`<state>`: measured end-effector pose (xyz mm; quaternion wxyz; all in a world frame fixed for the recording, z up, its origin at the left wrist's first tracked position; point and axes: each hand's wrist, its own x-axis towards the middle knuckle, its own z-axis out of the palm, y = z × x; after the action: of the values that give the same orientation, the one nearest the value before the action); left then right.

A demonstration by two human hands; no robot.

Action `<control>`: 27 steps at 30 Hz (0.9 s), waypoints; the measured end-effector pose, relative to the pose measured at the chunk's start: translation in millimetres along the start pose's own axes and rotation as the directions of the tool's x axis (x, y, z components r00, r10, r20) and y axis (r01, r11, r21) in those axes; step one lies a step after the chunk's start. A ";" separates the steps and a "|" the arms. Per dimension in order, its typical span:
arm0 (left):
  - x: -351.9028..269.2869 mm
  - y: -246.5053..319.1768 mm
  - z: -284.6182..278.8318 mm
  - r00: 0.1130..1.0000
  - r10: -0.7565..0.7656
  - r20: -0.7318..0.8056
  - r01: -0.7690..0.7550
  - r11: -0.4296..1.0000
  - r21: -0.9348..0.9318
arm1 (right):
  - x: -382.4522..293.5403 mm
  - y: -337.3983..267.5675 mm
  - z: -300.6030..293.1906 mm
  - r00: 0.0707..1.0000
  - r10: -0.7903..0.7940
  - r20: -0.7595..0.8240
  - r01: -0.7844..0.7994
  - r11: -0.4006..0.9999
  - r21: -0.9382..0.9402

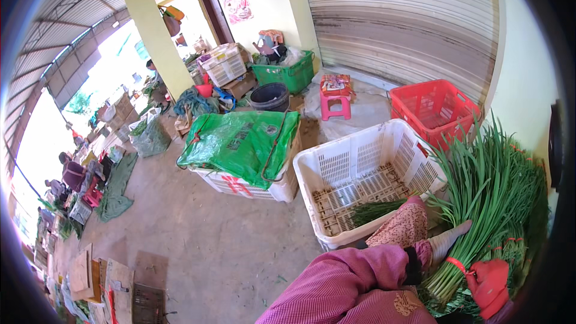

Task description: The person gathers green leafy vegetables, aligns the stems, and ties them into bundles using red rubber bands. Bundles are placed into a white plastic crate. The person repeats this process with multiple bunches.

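A large bundle of long green leaves, apparently garlic chives [477, 198], leans at the lower right with its pale stem ends towards me. Across its near side lies my left hand [450, 238] in a whitish glove, holding the bundle; some of its fingers are hard to make out. A red band [456, 264] circles the stems. At the band's right end, my right hand [489, 284] in a red glove is closed on it. More tied bundles [508, 247] lie behind and under this one.
A white plastic crate [369, 153] beside my leg [402, 225] holds a few greens [375, 211]. Beyond stand a red crate [434, 108], a pink stool [335, 103] and a crate under green plastic sheeting [238, 144]. People [74, 173] sit at the far left. Boards [119, 279] lie lower left.
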<state>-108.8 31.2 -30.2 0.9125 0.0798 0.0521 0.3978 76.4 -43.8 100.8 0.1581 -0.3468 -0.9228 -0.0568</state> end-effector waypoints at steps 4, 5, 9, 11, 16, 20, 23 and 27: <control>-2.6 -7.1 1.9 0.997 -0.016 0.071 0.019 0.999 -0.050 | 14.8 -20.1 -19.9 1.000 0.018 -0.004 -0.018 0.998 -0.059; -6.1 -9.8 1.9 0.995 -0.030 0.098 0.038 0.996 -0.081 | 18.3 -20.7 -24.5 1.000 0.020 0.005 -0.020 0.999 -0.038; -36.1 -13.8 -4.6 0.999 -0.004 -0.045 0.015 0.971 0.239 | 23.2 -15.4 -33.6 0.950 0.285 0.129 -0.306 0.933 0.188; -42.0 -12.5 -7.5 0.947 -0.306 -0.100 0.309 0.951 0.022 | 19.7 -3.7 -33.2 0.966 0.258 0.006 -0.245 0.911 0.331; -23.8 -15.2 9.2 0.918 -0.374 -0.129 0.378 0.926 0.000 | -7.2 11.5 -32.5 0.879 0.327 0.346 -0.460 0.771 0.440; -16.9 -9.4 21.1 0.879 -0.447 -0.165 0.467 0.878 0.107 | -19.8 6.3 -34.4 0.824 0.286 0.489 -0.541 0.653 0.530; -13.8 -4.9 21.0 0.872 -0.475 -0.117 0.489 0.841 0.229 | -26.4 4.6 -35.8 0.838 0.259 0.480 -0.522 0.637 0.567; -10.1 -4.2 18.0 0.802 -0.591 -0.090 0.597 0.798 0.085 | -35.0 3.3 -36.8 0.866 0.313 0.390 -0.499 0.605 0.621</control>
<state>-109.8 19.1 -13.0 0.9834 0.0976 0.1231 0.0906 112.7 -71.0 124.0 0.1734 -0.4655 -0.7805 0.3795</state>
